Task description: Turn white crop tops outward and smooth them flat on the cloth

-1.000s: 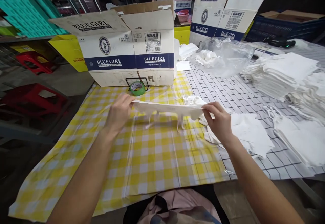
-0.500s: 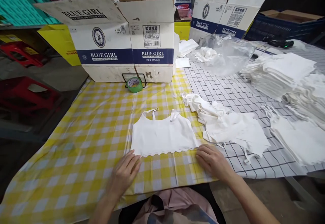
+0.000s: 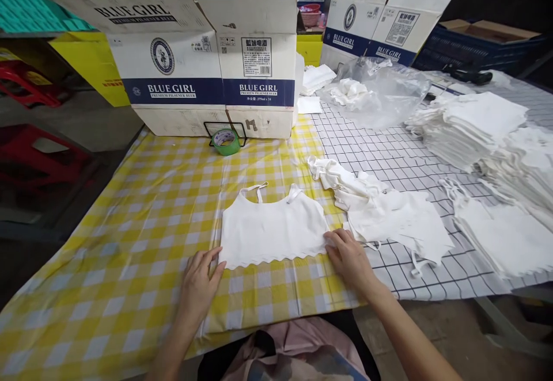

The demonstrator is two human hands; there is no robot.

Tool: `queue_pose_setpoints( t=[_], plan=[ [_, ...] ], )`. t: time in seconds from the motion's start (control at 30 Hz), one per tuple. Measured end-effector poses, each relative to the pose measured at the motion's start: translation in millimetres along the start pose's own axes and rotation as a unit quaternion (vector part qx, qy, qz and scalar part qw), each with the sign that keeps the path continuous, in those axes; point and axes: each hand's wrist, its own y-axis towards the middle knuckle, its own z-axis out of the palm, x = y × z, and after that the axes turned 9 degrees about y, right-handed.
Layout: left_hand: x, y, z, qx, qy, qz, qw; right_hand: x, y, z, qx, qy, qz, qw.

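Note:
A white camisole top [image 3: 273,228] with thin straps and a wavy hem lies flat on the yellow checked cloth. At its lower left corner, my left hand [image 3: 202,280] touches the edge with its fingertips, thumb and forefinger apart. On the opposite side, the fingers of my right hand [image 3: 351,259] lie stretched out on the lower right edge; its thumb is hidden. Just beyond my right hand is a loose heap of white tops [image 3: 389,214], straps trailing over the grid-patterned cloth.
A Blue Girl carton [image 3: 207,82] stands behind the camisole, with a roll of green tape [image 3: 226,143] in front. To the right are stacked white garments [image 3: 475,122], another pile of tops [image 3: 505,231] and a clear plastic bag [image 3: 384,96]. Red stools [image 3: 38,153] stand left.
Both hands have moved up along the camisole's sides from the hem corners. The left fingers and thumb have spread further. The view has shifted slightly.

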Motion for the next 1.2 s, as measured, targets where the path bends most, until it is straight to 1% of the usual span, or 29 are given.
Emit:
queue_pose_setpoints(
  t=[0.13,0.3,0.4,0.47,0.57,0.63,0.7,0.77,0.8,0.83,0.87,0.9,0.93,0.97,1.0,1.03,1.07,1.1,1.13,1.17,1.2],
  plan=[
    [5.8,1.4,-2.5,0.027,-0.027,-0.016,0.999,-1.9,2.3,3.5,-0.009,0.013,0.007,1.000],
    [6.3,3.5,-3.4,0.040,-0.057,-0.014,0.997,-3.4,2.3,5.4,-0.008,0.033,0.019,0.999],
    [2.7,7.7,-4.6,0.031,-0.050,-0.010,0.998,-1.8,5.0,5.1,-0.013,0.058,0.048,0.997],
    [-4.3,15.1,-5.4,0.007,-0.044,-0.010,0.999,-0.8,11.8,7.0,-0.038,0.079,0.082,0.993],
    [-26.6,33.1,-4.7,-0.019,-0.060,-0.003,0.998,-0.6,30.9,14.1,-0.105,0.106,0.139,0.979],
    [-49.5,46.8,-2.8,-0.022,-0.086,0.014,0.996,0.5,46.1,18.6,-0.124,0.137,0.162,0.969],
    [-76.3,59.3,-1.3,-0.016,-0.121,0.045,0.992,4.7,58.8,19.0,-0.107,0.199,0.170,0.959],
    [-103.6,70.5,-2.3,0.001,-0.161,0.085,0.983,13.4,66.3,13.5,-0.064,0.290,0.168,0.940],
    [-116.5,75.8,-4.3,0.013,-0.183,0.106,0.977,19.3,68.0,8.8,-0.037,0.353,0.164,0.920],
    [-128.4,81.2,-7.2,0.026,-0.204,0.128,0.970,25.7,68.4,3.0,-0.008,0.422,0.158,0.893],
    [-139.2,86.6,-11.1,0.040,-0.225,0.150,0.962,32.4,68.1,-3.5,0.021,0.491,0.151,0.858],
    [-148.6,92.0,-15.8,0.055,-0.246,0.168,0.953,38.9,67.3,-10.2,0.048,0.558,0.147,0.815],
    [-156.6,97.2,-20.9,0.074,-0.267,0.184,0.943,44.7,66.4,-16.8,0.070,0.610,0.145,0.776],
    [-163.1,101.9,-26.3,0.101,-0.289,0.193,0.932,49.6,65.7,-23.0,0.082,0.642,0.146,0.749],
    [-168.2,105.9,-31.8,0.136,-0.313,0.194,0.920,53.2,65.3,-28.7,0.088,0.660,0.149,0.731],
    [-171.9,109.0,-36.9,0.176,-0.342,0.187,0.904,55.8,65.2,-33.6,0.086,0.671,0.153,0.720],
    [-174.5,110.9,-41.7,0.215,-0.376,0.173,0.885,57.5,65.4,-37.8,0.079,0.675,0.155,0.717],
    [-176.2,111.8,-45.9,0.251,-0.415,0.154,0.861,58.8,65.5,-41.5,0.068,0.671,0.156,0.721],
    [-177.2,111.6,-49.4,0.277,-0.456,0.131,0.835,60.3,65.4,-44.5,0.055,0.659,0.157,0.733],
    [-177.8,110.5,-52.3,0.293,-0.494,0.109,0.811,62.5,64.6,-47.1,0.040,0.636,0.155,0.755],
    [-178.3,108.8,-54.5,0.299,-0.527,0.089,0.791,65.7,63.0,-49.2,0.017,0.598,0.151,0.787]
  ],
)
